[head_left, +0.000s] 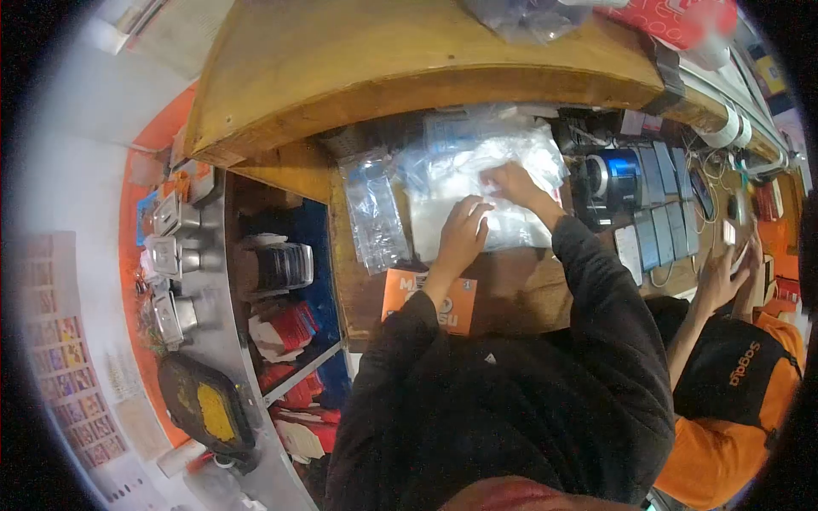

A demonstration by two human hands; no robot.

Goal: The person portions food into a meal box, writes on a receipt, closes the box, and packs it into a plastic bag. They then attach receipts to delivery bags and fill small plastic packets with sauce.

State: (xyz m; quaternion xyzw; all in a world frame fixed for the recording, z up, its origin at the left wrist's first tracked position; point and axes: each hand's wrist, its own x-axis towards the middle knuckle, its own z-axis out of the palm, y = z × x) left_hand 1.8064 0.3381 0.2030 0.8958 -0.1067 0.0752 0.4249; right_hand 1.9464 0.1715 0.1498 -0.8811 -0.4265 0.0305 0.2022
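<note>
Clear plastic bags (pixel 511 223) lie in a loose, shiny pile on the brown table in front of me. My left hand (pixel 464 232) rests on the near left part of the pile, palm down, its fingers apart and touching the plastic. Farther in, my right hand (pixel 515 184) is closed, fingers curled in a pinch on the plastic bags. Its fingertips are partly hidden. Left of the pile lies a folded clear plastic packet (pixel 373 213). An orange printed card (pixel 460 308) sits under my left wrist at the table's front edge.
A yellow wooden shelf (pixel 426 89) overhangs the table. On the right are a blue-and-black device (pixel 618 177), several phones (pixel 663 232) and cables. Another person's hand (pixel 720 277) is beyond them. Metal containers (pixel 175 317) and a black tray (pixel 209 404) stand on the left counter.
</note>
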